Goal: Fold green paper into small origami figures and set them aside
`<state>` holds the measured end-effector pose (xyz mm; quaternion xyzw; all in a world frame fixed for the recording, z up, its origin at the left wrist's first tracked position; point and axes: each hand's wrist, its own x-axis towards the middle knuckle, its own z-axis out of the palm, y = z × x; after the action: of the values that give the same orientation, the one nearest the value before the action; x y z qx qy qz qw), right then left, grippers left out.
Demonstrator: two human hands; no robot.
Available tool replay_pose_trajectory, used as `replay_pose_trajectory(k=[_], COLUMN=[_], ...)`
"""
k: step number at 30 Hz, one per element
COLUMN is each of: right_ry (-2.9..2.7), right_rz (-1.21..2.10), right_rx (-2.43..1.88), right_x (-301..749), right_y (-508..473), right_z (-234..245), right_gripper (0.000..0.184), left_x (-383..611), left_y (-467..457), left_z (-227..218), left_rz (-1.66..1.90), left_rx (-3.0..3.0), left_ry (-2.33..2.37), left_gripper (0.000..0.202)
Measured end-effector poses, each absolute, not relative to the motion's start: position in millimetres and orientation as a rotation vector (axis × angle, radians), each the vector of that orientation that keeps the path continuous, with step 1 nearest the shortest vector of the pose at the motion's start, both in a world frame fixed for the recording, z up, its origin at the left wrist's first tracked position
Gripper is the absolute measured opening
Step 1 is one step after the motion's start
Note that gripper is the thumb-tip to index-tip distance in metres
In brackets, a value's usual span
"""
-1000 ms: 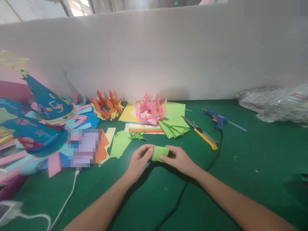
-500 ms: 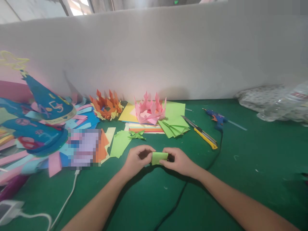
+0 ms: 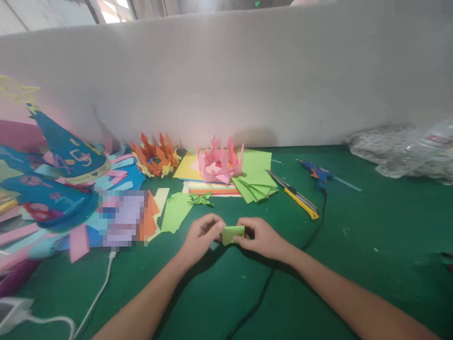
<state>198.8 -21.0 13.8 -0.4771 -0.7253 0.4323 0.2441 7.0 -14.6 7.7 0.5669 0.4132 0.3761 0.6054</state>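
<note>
Between my two hands, just over the green table point(image 3: 198, 293), is a small folded piece of light green paper point(image 3: 232, 234). My left hand point(image 3: 201, 238) pinches its left edge between thumb and fingers. The right edge is gripped by my right hand point(image 3: 260, 238), thumb in front and fingers behind. A folded green paper shape point(image 3: 201, 198) lies just beyond my left hand, beside several light green sheets point(image 3: 175, 212). A pink paper crown point(image 3: 221, 163) stands farther back on stacked coloured paper.
A yellow utility knife point(image 3: 295, 196) and a blue glue gun point(image 3: 314, 172) with a black cord lie to the right. An orange paper crown point(image 3: 155, 158), blue cone hat point(image 3: 71, 141) and paper strips crowd the left. A plastic bottle point(image 3: 417, 153) lies far right.
The left thumb has moved closer against the green paper's left edge, and the paper has tilted slightly. My right hand keeps nearly the same place. The whole view has shifted a little.
</note>
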Motion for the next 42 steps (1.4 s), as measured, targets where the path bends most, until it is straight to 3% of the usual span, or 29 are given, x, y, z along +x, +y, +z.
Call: replay_pose_trajectory(k=[4,16,25,36,42], right_ry=[-1.987,-1.864,-1.814,-1.673,-1.493], right_rz=[1.176,1.242,1.224,1.137,1.338], right_rx=[-1.299,-1.309,-1.323,-1.172,-1.16], right_x=[197.7,198.1,196.7,192.8,193.5], right_y=[-20.6,-17.2,-19.8,-21.6,-22.3], right_z=[15.7,9.4,6.8,13.4,13.6], right_gripper=[0.012,0.02,0.029,0.017,0.025], left_x=[8.1,12.2,13.6,24.2,28.1], left_y=[-14.7,-9.8,-12.7,-22.4,-25.7], left_z=[5.2,5.8,3.2,-2.4,0.4], left_rz=[0.908,0.913,0.995,0.872,0.802], left_rx=[1.446,0.994,1.142,1.599,1.439], left_ry=[1.047,1.03,1.067,1.184,1.108], left_gripper=[0.021,0.032,0.03,0.015,0.019])
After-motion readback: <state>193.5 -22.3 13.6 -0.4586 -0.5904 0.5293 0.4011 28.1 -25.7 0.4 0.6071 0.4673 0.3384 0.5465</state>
